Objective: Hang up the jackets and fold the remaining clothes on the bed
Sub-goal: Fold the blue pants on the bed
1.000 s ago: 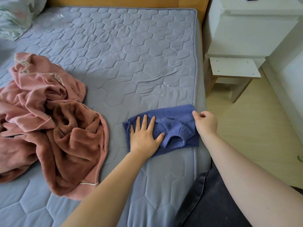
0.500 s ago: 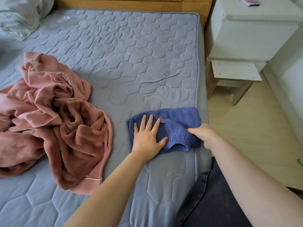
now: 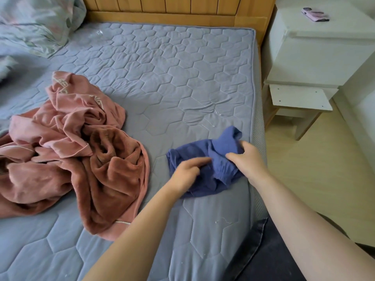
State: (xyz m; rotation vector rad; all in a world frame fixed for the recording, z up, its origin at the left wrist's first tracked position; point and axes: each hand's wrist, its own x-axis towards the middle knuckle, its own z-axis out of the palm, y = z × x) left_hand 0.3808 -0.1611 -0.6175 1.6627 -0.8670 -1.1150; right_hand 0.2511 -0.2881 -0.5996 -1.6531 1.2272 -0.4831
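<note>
Pink clothes (image 3: 71,159), fleecy and crumpled, lie heaped on the left half of the grey quilted mattress (image 3: 172,78). A patterned pillow (image 3: 36,23) sits at the mattress's far left corner, and a wooden headboard (image 3: 172,9) runs along its far edge. Near the mattress's right edge lies a small blue garment (image 3: 205,157), bunched and partly raised. The left hand (image 3: 186,173) rests on the garment's left part, forefinger stretched across the fabric (blur hides whether the other fingers pinch it). The right hand (image 3: 247,159) grasps the garment's right side, fingers curled into a raised fold. Beyond the mattress's right edge stands a white nightstand (image 3: 314,47) with a pink-cased phone (image 3: 315,15) on top.
</note>
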